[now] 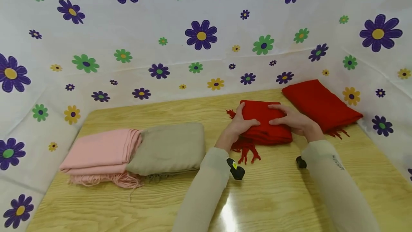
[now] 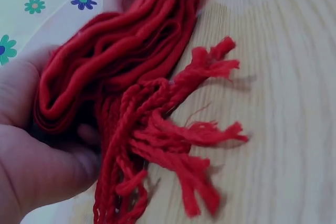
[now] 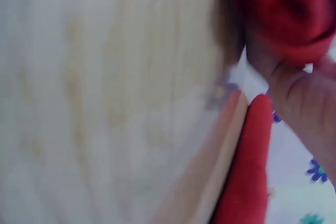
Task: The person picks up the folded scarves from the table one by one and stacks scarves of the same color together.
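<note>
A folded red scarf (image 1: 265, 115) with braided fringe lies between my two hands, right of the table's middle. My left hand (image 1: 237, 122) grips its left edge; in the left wrist view the thumb and fingers hold the layered folds, and the fringe hangs loose. On the opposite side my right hand (image 1: 294, 120) grips the scarf's right edge, thumb on top. The right wrist view, blurred, has fingers (image 3: 304, 93) against the underside of the red roll. A second folded red scarf (image 1: 322, 105) sits just beyond the right hand, at the back right.
On the left, a folded pink fringed scarf (image 1: 99, 149) touches a folded grey-beige scarf (image 1: 172, 148). The wooden table (image 1: 128, 210) is bounded behind and at both sides by white flower-printed cloth (image 1: 145, 17).
</note>
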Available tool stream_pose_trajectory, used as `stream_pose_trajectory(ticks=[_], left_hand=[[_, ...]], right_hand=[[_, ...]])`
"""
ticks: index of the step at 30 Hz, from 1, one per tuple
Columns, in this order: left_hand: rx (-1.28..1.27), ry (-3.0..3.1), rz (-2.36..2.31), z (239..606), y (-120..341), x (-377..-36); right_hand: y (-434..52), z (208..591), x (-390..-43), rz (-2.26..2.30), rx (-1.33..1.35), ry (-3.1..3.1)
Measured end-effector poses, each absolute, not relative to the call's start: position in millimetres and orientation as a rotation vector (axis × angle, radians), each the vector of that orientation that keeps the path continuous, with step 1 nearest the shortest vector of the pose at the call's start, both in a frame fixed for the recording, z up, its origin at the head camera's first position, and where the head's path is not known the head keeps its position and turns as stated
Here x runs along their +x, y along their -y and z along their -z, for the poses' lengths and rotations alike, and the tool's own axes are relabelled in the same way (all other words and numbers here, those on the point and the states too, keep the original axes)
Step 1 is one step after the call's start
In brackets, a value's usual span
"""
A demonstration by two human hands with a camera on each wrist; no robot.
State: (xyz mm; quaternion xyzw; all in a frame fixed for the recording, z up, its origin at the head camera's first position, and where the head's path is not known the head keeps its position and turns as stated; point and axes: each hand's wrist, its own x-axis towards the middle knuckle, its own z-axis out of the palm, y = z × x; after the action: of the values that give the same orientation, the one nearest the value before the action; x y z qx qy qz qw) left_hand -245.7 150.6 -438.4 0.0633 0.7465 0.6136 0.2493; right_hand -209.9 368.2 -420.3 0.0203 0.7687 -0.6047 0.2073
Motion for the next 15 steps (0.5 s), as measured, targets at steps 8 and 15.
stream_pose_trajectory(ticks=[8,15], left_hand=[[0.372,-1.978,-1.586,432.7,-147.7,-241.9],[0.282,-1.779,-1.725,435.9,-145.9,-242.0]], right_hand=[[-376.3,430.9,-210.4,1.766,0.058,-2.008],[-370.1,429.2,-211.1,1.741,0.071,-2.074]])
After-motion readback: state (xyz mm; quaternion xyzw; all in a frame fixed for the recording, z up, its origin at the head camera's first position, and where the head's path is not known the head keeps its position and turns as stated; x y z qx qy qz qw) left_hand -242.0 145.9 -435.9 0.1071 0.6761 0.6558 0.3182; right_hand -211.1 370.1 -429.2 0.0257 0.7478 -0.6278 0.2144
